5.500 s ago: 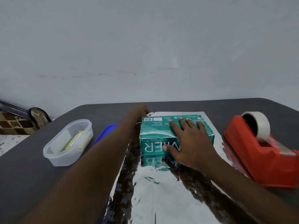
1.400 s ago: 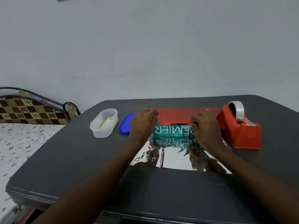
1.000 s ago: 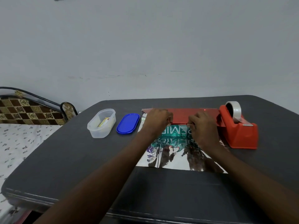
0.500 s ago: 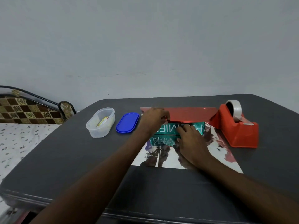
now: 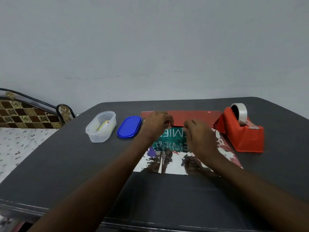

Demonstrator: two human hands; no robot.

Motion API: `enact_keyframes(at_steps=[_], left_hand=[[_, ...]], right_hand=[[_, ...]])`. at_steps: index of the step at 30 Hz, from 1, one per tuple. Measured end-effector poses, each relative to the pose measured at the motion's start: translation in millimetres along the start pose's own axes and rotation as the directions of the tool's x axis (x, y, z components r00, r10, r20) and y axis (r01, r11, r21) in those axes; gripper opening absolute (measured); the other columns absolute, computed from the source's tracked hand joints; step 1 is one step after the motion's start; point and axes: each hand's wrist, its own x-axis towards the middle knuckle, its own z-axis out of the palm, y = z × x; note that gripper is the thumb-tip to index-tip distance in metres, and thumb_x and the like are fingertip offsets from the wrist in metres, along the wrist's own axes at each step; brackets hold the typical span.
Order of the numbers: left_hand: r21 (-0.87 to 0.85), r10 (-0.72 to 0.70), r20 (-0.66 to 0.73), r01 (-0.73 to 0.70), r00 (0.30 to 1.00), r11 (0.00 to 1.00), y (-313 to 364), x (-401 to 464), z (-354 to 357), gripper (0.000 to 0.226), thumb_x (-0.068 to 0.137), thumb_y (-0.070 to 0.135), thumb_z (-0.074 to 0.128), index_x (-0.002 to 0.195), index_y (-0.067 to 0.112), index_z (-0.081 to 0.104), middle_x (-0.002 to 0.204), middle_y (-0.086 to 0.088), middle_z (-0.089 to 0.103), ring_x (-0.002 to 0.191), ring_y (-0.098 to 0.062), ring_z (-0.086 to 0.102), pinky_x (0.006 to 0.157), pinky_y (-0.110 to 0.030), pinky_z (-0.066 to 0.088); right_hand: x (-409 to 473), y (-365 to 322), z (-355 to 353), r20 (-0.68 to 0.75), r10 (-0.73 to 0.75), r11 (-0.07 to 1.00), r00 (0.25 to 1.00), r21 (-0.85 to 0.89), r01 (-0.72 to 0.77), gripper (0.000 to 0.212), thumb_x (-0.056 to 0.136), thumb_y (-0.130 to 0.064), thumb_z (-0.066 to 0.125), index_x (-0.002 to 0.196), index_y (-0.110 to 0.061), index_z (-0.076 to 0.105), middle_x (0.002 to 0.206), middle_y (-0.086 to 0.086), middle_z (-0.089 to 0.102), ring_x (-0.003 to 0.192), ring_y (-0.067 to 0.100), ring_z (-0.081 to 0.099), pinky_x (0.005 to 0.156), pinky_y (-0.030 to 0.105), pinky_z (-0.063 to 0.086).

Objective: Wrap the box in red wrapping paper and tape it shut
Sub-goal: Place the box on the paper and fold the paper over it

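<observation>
I am looking down at the dark grey table (image 5: 66, 164). The green cardboard box with white letters (image 5: 173, 137) is sitting on the far part of the shiny sheet of wrapping paper (image 5: 168, 163), which is silver on the inside and red on the outside. The far flap of the paper is lying red side up over the top of the box.

My left hand (image 5: 155, 125) is pinching the near edge of that red flap with curled fingers. My right hand (image 5: 199, 136) is resting just beside it on the box, fingers bent, but I cannot tell if it is holding the paper.

I think I am doing the first fold. Next I think I need to pull the near silver part up and over, then reach right for the red tape holder with the white tape roll (image 5: 242, 129).
</observation>
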Motion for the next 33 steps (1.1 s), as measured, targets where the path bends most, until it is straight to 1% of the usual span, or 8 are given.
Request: enact_keyframes(at_steps=[2, 5, 9, 14, 20, 24, 27, 33], left_hand=[[-0.015, -0.008, -0.012, 0.007, 1.0, 1.0, 0, -1, -1, 0.012, 0.088, 0.013, 0.069, 0.097, 0.018, 0.076, 0.098, 0.001, 0.071, 0.079, -0.005, 0.054, 0.067, -0.012, 0.034], [-0.042, -0.023, -0.018, 0.023, 1.0, 0.999, 1, -3, -1, 0.015, 0.088, 0.007, 0.068, 0.097, 0.016, 0.076, 0.098, 0.0, 0.072, 0.078, -0.008, 0.059, 0.068, -0.01, 0.038], [-0.088, -0.076, -0.031, 0.073, 0.997, 0.993, -6, -9, -1, 0.016, 0.085, 0.004, 0.07, 0.096, 0.013, 0.076, 0.094, 0.001, 0.07, 0.076, -0.006, 0.057, 0.065, -0.006, 0.036], [-0.047, -0.185, -0.07, 0.182, 0.98, 0.982, -32, -27, -7, 0.016, 0.079, 0.008, 0.075, 0.088, 0.02, 0.071, 0.091, 0.008, 0.065, 0.081, -0.01, 0.061, 0.068, -0.03, 0.052], [-0.09, -0.288, -0.055, 0.283, 0.956, 0.955, -56, -37, -17, 0.024, 0.068, 0.006, 0.081, 0.087, 0.018, 0.072, 0.077, 0.011, 0.057, 0.071, -0.014, 0.056, 0.063, -0.03, 0.046], [-0.129, -0.215, -0.074, 0.205, 0.974, 0.97, -48, -28, -27, 0.032, 0.066, 0.015, 0.086, 0.094, 0.017, 0.071, 0.082, 0.011, 0.058, 0.074, -0.01, 0.055, 0.067, -0.025, 0.044], [-0.144, -0.143, -0.074, 0.132, 0.987, 0.981, -24, -9, -32, 0.019, 0.076, 0.016, 0.079, 0.095, 0.014, 0.074, 0.086, 0.005, 0.065, 0.074, -0.01, 0.056, 0.067, -0.024, 0.044], [-0.052, -0.053, 0.095, 0.058, 0.994, 0.997, 16, 16, -9, 0.015, 0.084, 0.006, 0.07, 0.094, 0.015, 0.077, 0.092, 0.0, 0.076, 0.08, -0.015, 0.067, 0.069, -0.021, 0.046]], right_hand=[[20, 4, -3, -0.021, -0.02, 1.0, 1.0, 0.006, 0.02, 0.01, 0.088, 0.001, 0.066, 0.085, -0.009, 0.066, 0.083, 0.005, 0.064, 0.075, 0.022, 0.056, 0.064, 0.036, 0.05], [35, 11, -1, 0.095, 0.011, 0.999, 0.995, 0.045, -0.016, 0.013, 0.089, 0.001, 0.065, 0.084, -0.011, 0.069, 0.085, 0.003, 0.066, 0.08, 0.019, 0.057, 0.068, 0.028, 0.041], [33, 18, 3, 0.119, 0.003, 0.998, 0.993, 0.064, -0.01, 0.014, 0.085, 0.001, 0.069, 0.082, -0.013, 0.068, 0.085, -0.001, 0.063, 0.082, 0.017, 0.053, 0.068, 0.028, 0.038], [35, 20, 7, 0.104, 0.009, 0.995, 0.995, 0.095, -0.019, 0.021, 0.082, 0.004, 0.071, 0.078, -0.016, 0.068, 0.081, -0.005, 0.062, 0.078, 0.016, 0.055, 0.068, 0.028, 0.046], [34, 19, 7, 0.09, 0.015, 0.995, 0.996, 0.101, -0.024, 0.021, 0.079, 0.006, 0.072, 0.078, -0.014, 0.069, 0.078, -0.003, 0.062, 0.075, 0.018, 0.055, 0.068, 0.033, 0.051], [33, 19, 8, 0.089, 0.023, 0.994, 0.996, 0.108, -0.033, 0.021, 0.08, 0.006, 0.071, 0.078, -0.015, 0.068, 0.079, -0.005, 0.06, 0.076, 0.019, 0.054, 0.067, 0.035, 0.052], [32, 19, 8, 0.09, 0.033, 0.995, 0.995, 0.096, -0.042, 0.02, 0.08, 0.003, 0.074, 0.078, -0.016, 0.068, 0.078, -0.007, 0.058, 0.077, 0.018, 0.053, 0.066, 0.031, 0.047], [30, 20, 7, 0.082, 0.03, 0.995, 0.996, 0.09, -0.037, 0.021, 0.078, -0.001, 0.078, 0.08, -0.02, 0.068, 0.08, -0.007, 0.059, 0.081, 0.017, 0.051, 0.066, 0.032, 0.046]])
